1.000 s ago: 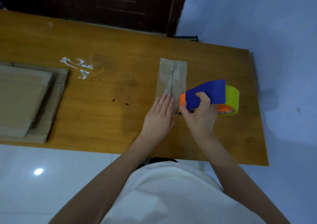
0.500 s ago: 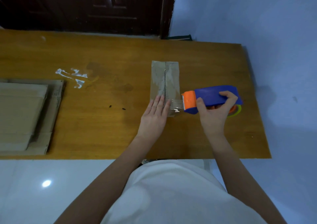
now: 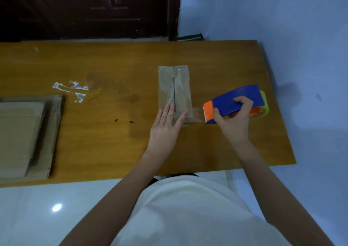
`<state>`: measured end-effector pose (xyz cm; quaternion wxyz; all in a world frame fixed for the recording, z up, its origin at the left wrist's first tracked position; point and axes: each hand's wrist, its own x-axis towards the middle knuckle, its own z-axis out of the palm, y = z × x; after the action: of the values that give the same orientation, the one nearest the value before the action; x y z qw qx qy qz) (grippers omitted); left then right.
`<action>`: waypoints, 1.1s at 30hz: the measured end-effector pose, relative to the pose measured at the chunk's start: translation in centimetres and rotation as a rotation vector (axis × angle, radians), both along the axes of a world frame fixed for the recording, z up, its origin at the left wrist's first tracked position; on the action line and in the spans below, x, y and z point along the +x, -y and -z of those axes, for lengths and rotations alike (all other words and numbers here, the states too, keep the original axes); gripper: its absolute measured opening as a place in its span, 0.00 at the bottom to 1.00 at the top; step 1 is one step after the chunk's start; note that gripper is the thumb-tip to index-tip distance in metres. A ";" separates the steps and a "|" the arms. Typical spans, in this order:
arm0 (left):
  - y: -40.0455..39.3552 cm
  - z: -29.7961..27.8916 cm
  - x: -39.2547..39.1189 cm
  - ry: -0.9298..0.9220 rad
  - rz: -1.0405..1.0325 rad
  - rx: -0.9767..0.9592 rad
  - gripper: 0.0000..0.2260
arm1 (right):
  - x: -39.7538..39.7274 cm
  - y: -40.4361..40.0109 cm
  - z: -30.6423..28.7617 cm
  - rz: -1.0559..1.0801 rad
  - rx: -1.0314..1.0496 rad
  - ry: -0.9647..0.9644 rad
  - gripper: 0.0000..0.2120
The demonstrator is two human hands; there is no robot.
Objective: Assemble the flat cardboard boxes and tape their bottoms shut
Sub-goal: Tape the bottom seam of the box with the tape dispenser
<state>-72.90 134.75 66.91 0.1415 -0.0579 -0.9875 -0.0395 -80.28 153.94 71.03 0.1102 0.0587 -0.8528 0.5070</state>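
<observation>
head view: looks down on a long orange-brown wooden bench (image 3: 113,147); its near edge runs across the lower middle, its right edge slants along a pale blue wall (image 3: 282,19).
box: small brown cardboard box (image 3: 174,87) stands on the bench right of centre, its taped bottom face up, a seam down the middle under clear tape.
left hand: left hand (image 3: 165,127) lies flat on the near end of the box, fingers (image 3: 170,112) straight and spread, pressing the tape down, grasping nothing.
right hand: right hand (image 3: 234,117) grips a blue tape dispenser with an orange cutter end (image 3: 235,102), fingers curled over its blue body, thumb beneath.
dispenser: sits just right of the box, cutter toward it; a yellow-green tape roll (image 3: 263,104) shows at its far end.
tape strip: clear tape strip (image 3: 196,114) spans from the box's near right corner to the cutter.
flat stack: flattened brown cardboard boxes (image 3: 24,136) lie at the bench's left, well apart from the hands, reaching close to the near edge.
open room: bare wood lies between stack and box, marked with white tape scraps (image 3: 71,90).
background: dark wooden door (image 3: 84,10) behind the bench's far edge.
</observation>
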 end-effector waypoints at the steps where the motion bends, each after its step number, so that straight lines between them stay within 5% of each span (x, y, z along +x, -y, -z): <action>1: 0.0 0.0 0.0 -0.004 0.000 -0.008 0.29 | 0.1 0.1 0.2 -0.005 0.012 0.012 0.28; 12: -0.1 0.4 -0.1 -0.047 -0.015 -0.030 0.23 | -0.7 2.6 2.1 -0.098 0.122 0.066 0.26; 22: -0.3 0.6 -0.1 -0.035 -0.025 -0.043 0.28 | -1.2 3.3 2.7 -0.086 0.151 0.070 0.25; 25: -0.2 0.6 -0.1 -0.035 -0.026 -0.041 0.27 | 0.3 3.5 4.1 -0.154 0.303 0.067 0.25; 33: -0.1 -0.7 -0.3 0.044 -0.025 -0.020 0.26 | 1.8 2.5 4.6 -0.133 0.201 0.161 0.27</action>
<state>-73.20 134.88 67.56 0.1198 -0.0460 -0.9913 -0.0290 -78.45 151.40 66.48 0.0011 0.0851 -0.8997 0.4281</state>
